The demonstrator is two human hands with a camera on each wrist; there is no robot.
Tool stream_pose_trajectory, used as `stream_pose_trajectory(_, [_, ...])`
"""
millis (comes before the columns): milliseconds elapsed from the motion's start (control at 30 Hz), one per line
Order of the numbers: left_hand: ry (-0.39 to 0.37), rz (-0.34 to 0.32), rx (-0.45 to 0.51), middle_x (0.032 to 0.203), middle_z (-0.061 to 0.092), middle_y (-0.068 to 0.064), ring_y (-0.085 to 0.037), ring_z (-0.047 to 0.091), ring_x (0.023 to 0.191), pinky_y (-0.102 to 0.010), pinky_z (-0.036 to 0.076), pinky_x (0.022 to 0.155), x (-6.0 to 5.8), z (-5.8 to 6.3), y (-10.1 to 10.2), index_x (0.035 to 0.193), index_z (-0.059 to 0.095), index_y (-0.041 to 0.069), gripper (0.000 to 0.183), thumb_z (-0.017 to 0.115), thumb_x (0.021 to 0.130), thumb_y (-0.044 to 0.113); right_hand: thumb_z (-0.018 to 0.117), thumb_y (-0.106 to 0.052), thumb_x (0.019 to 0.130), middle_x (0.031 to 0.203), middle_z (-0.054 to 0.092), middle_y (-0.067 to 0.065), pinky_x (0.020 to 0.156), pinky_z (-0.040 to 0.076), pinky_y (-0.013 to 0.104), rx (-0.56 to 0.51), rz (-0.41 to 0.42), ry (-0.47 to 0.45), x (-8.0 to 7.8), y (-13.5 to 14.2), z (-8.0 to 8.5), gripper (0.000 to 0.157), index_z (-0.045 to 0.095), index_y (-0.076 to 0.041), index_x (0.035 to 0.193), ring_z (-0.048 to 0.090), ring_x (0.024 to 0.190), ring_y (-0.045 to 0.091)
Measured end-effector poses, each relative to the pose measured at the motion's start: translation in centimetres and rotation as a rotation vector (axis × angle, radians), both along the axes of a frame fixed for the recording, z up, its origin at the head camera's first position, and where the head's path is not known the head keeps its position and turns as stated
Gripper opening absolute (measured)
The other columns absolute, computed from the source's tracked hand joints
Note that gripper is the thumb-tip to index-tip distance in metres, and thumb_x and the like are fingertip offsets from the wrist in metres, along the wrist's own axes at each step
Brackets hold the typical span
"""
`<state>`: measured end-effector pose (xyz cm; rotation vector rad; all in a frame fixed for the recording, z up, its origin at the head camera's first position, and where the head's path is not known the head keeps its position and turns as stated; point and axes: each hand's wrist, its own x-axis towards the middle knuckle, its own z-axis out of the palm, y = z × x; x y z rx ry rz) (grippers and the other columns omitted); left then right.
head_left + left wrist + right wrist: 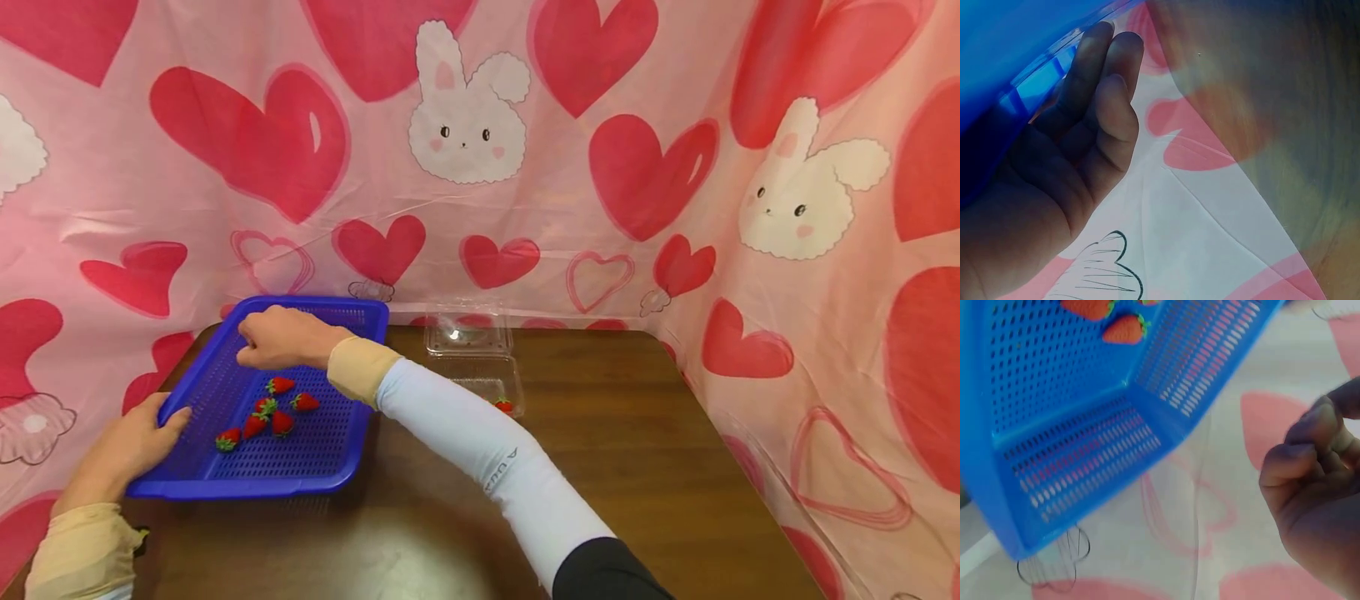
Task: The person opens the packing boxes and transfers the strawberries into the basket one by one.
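My left hand grips the left rim of a blue plastic basket, thumb over the edge. In the left wrist view, the fingers of that hand curl along the outside of the basket. Several red strawberries with green leaves lie together on the perforated bottom. Over the basket's far part is my right hand, its fingers curled in; nothing shows in its grasp. The right wrist view has the right hand at the right edge, apart from the basket wall.
Behind my right forearm, a clear plastic clamshell box stands with its lid up; a strawberry is in its near right corner. The brown wooden table extends right. A pink heart-and-rabbit cloth hangs around the back and sides.
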<state>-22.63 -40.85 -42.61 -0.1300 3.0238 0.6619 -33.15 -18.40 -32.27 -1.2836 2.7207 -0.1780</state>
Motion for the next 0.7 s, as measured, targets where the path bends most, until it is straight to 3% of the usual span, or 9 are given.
stream_pose_trajectory(133, [0.028,-0.010,-0.006,0.114,0.049,-0.047,-0.060,0.055,0.092,-0.067,0.046,0.077,0.0,-0.2,-0.2,0.132,0.033,-0.016,0.061,0.045,0.101,0.035,0.051,-0.025,0.094,0.066,0.037,-0.009,0.051,0.028,0.019,-0.156,0.032,0.037,-0.5,2.9,0.6,0.025,0.041,-0.019,0.072,0.033,0.056,0.005])
stream_pose_trajectory(333, [0.065,-0.002,-0.006,0.115,0.048,-0.048,-0.060,0.053,0.092,-0.067,0.044,0.078,-0.1,-0.3,-0.4,0.132,0.035,-0.016,0.059,0.046,0.101,0.033,0.055,-0.018,0.091,0.062,0.036,-0.008,0.051,0.026,0.018,-0.340,0.067,0.141,-1.8,8.0,0.0,0.024,0.041,-0.017,0.070,0.031,0.054,0.006])
stream_pose_trajectory(700, [0.071,-0.030,-0.008,0.113,0.051,-0.046,-0.058,0.055,0.090,-0.067,0.045,0.079,-0.4,-0.3,-0.3,0.130,0.036,-0.017,0.058,0.047,0.101,0.031,0.053,-0.017,0.089,0.060,0.040,-0.006,0.054,0.030,0.020,-0.291,-0.026,0.094,-3.9,16.9,-2.6,0.020,0.044,-0.016,0.071,0.038,0.056,0.008])
